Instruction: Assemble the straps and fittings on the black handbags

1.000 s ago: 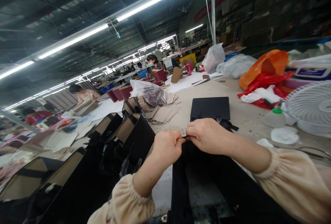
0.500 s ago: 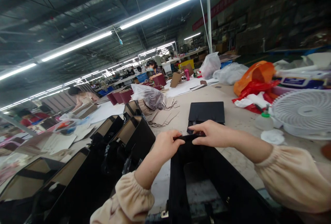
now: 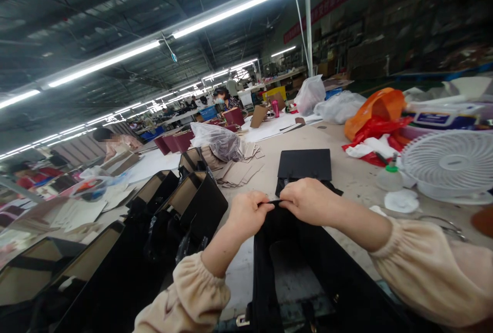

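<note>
In front of me a black bag body stands with its inside facing up, a small metal fitting at its near left corner. My left hand pinches the far top edge of the bag between thumb and fingers. Close beside it, my right hand pinches the same edge, its fingers curled. Just beyond the hands lies a black flat-topped piece with dark material under its near side; whether it touches the bag is hidden by my right hand.
Several black bag bodies with tan insides stand at the left. Tan card pieces and a clear plastic bag lie behind them. To the right are a white fan, a green-capped bottle and an orange bag. Other people work farther back.
My right hand has slid left along the bag's edge, closer to my left hand, and its fingers have curled in. The left hand keeps its pinch. The view has shifted slightly.
</note>
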Tool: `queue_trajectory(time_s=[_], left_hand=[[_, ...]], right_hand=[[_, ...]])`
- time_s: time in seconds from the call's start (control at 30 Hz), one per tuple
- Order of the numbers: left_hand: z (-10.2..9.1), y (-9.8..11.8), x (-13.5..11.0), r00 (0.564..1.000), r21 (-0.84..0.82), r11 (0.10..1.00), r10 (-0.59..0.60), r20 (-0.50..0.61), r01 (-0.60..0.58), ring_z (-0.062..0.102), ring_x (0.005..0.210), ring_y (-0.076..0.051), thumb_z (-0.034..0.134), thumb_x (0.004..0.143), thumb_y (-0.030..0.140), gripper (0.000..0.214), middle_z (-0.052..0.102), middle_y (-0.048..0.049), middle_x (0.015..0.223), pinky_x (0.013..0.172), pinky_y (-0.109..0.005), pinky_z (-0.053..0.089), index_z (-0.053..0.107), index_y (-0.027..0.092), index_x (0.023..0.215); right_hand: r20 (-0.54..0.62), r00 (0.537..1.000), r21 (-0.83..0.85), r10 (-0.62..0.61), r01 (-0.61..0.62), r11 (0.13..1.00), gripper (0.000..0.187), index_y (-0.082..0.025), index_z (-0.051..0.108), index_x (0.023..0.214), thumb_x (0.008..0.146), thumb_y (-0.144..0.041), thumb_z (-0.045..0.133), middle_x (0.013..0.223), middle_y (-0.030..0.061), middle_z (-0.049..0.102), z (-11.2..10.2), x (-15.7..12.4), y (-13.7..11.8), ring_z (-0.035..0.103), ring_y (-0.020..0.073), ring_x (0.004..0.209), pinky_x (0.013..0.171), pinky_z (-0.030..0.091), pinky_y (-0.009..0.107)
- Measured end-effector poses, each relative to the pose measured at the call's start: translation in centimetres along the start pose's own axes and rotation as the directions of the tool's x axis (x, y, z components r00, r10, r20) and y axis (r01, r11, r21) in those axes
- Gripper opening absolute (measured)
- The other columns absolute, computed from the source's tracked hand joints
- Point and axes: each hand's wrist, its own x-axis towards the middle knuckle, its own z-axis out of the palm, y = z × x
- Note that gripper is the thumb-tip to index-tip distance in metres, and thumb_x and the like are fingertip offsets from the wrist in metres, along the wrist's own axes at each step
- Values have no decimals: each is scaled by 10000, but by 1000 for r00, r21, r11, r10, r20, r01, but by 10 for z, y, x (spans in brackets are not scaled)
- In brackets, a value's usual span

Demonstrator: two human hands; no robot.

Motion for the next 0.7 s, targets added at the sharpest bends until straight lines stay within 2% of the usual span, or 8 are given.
queue_trajectory(time_s=[0.13,0.27,0.4,0.57,0.7], left_hand=[[4,-5,1,999,-15,999,-40,-29,40,554,620,-121,608,757,323,164,649,15,650,568,-223,362,683,188,701],[-6,-6,0,998,0,1000,-21,64,21,566,648,-130,550,801,379,230,671,8,704,568,-223,367,692,203,766],[-20,-1,-6,989,190,979,43,138,-69,590,726,-154,455,854,407,302,689,-21,797,647,-243,395,692,221,845],[-18,5,-9,990,419,906,-2,143,-59,603,789,-179,443,855,362,277,673,-42,825,678,-260,412,663,204,795],[-15,6,-10,992,476,879,-73,106,14,611,822,-185,426,863,368,285,674,-48,850,707,-274,429,654,208,803]], right_hand=[[9,1000,6,11,-11,1000,280,-207,687,770,844,-328,445,786,55,689,1,4,1,622,197,784,661,400,268],[89,994,67,61,-67,996,297,-232,695,835,838,-406,454,780,45,692,-4,3,7,630,188,757,612,400,249],[140,986,-3,96,-97,995,437,-206,695,799,799,-563,443,712,73,677,-12,-7,8,628,211,679,558,407,262],[121,989,-170,90,-69,983,359,-178,705,802,841,-379,409,797,121,688,-10,-10,-4,643,256,762,628,447,316],[81,991,-188,111,-94,978,375,-184,705,828,859,-382,387,846,120,691,-8,-5,-11,640,264,818,679,454,339]])
